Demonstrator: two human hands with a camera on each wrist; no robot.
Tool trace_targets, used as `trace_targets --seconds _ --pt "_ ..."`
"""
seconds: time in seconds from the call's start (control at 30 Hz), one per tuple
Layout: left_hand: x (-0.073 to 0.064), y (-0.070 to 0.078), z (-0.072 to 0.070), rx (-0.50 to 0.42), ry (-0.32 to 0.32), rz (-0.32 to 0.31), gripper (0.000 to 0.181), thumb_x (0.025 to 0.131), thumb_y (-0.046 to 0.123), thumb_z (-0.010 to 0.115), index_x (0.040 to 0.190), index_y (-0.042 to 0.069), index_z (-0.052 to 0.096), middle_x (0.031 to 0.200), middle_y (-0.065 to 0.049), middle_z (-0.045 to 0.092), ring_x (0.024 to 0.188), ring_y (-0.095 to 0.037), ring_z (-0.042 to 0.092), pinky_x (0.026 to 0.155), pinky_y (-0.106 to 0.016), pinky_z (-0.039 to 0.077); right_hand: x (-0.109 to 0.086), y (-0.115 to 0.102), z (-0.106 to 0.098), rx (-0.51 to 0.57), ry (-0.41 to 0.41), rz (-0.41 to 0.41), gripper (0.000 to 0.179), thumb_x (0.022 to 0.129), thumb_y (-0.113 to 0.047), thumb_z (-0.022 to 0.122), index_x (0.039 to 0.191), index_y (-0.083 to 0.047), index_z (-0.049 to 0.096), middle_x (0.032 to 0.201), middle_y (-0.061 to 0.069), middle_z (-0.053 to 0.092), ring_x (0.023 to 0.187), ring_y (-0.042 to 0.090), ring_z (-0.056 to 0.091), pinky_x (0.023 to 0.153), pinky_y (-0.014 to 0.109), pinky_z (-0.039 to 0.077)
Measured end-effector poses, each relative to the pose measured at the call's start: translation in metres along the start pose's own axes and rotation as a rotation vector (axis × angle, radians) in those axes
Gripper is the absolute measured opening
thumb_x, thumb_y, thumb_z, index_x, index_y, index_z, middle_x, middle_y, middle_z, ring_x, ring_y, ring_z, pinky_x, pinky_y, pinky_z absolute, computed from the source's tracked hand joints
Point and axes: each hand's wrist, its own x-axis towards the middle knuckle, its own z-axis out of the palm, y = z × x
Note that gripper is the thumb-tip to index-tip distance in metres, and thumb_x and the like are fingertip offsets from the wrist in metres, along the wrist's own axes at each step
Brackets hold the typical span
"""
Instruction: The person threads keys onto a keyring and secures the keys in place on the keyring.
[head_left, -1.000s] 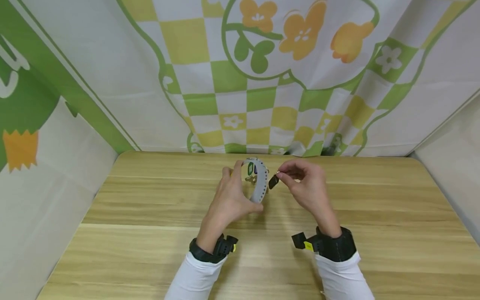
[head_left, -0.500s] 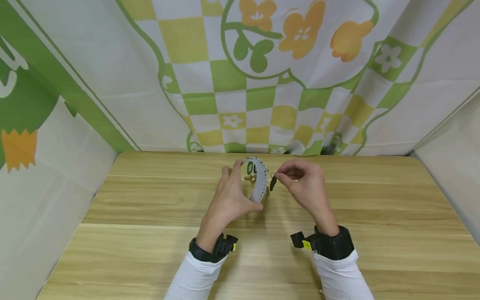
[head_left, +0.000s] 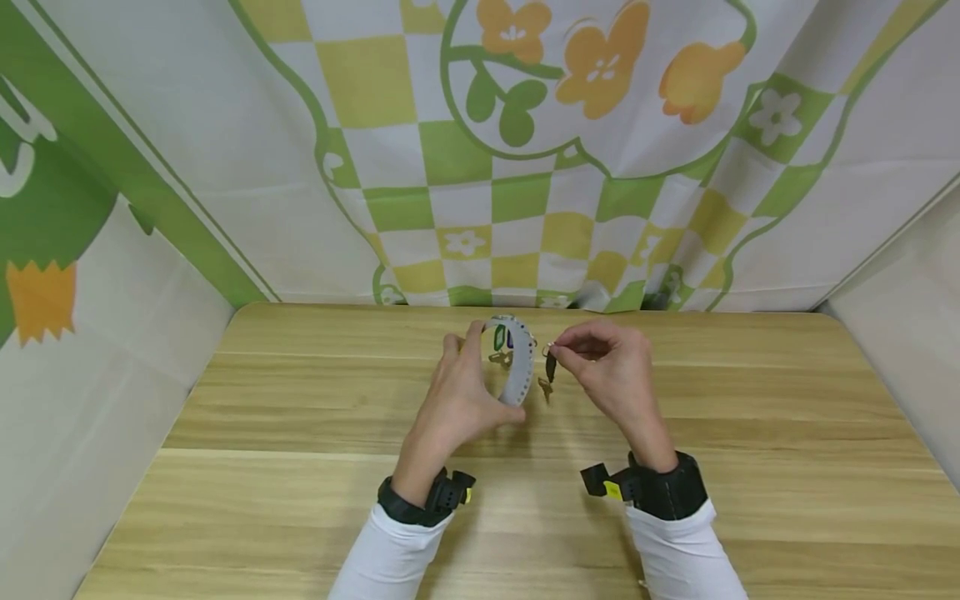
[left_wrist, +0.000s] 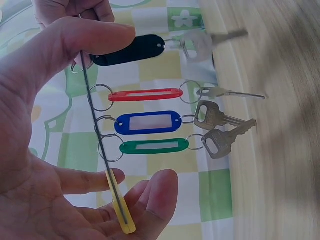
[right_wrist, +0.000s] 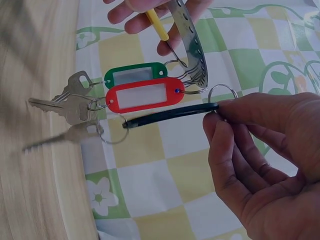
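Observation:
In the head view my left hand (head_left: 461,396) grips a grey curved strip (head_left: 522,367) with small holes along its edge and a yellow part (left_wrist: 119,202) at one end. From the strip hang green (right_wrist: 136,75), red (right_wrist: 142,96) and blue (left_wrist: 148,123) key tags on split rings, each with a metal key. My right hand (head_left: 618,371) pinches a black key tag (right_wrist: 167,116) at its ring end, beside the strip. A key (head_left: 546,389) dangles below this tag, blurred in the wrist views. Whether the black tag's ring (right_wrist: 223,91) touches the strip, I cannot tell.
Both hands are above a wooden table (head_left: 300,467). A checked, flowered cloth (head_left: 525,200) hangs along its back edge. Black camera bands (head_left: 667,492) sit on the wrists, below white sleeves (head_left: 682,554).
The black key tag has turned from its broad face towards edge-on, and its key now shows hanging below. My right hand has shifted very slightly left. My left hand stays in place.

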Motion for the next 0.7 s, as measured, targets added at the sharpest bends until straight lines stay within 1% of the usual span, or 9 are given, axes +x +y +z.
trace_targets --seconds 0.2,0.47,0.7 --pt "-0.0001 0.0003 -0.0001 0.002 0.0 -0.007 0.128 0.058 0.025 0.099 0.161 0.01 0.024 0.148 -0.025 0.036 0.12 -0.04 0.052 0.097 -0.054 0.048 0.0003 -0.0002 0.0007 0.013 -0.007 0.009 0.011 0.079 0.008 0.081 0.082 -0.002 0.077 0.078 0.008 0.075 0.067 0.019 0.072 0.063 0.019 0.055" --pt "0.0 -0.0006 0.0 0.004 0.004 0.0 0.127 0.058 0.023 0.099 0.16 0.009 0.024 0.148 -0.026 0.035 0.12 -0.04 0.052 0.098 -0.054 0.048 0.0 -0.0009 0.0016 0.008 0.008 0.006 0.01 0.078 0.007 0.082 0.082 -0.002 0.078 0.078 0.008 0.075 0.067 0.02 0.072 0.064 0.019 0.055" --pt "0.0001 -0.001 -0.0003 0.006 0.007 0.006 0.126 0.059 0.024 0.099 0.16 0.008 0.025 0.148 -0.026 0.035 0.12 -0.04 0.052 0.097 -0.054 0.048 -0.0001 -0.0013 0.0019 -0.016 0.005 0.007 0.008 0.079 0.005 0.082 0.081 -0.002 0.078 0.077 0.007 0.075 0.067 0.018 0.072 0.063 0.019 0.055"
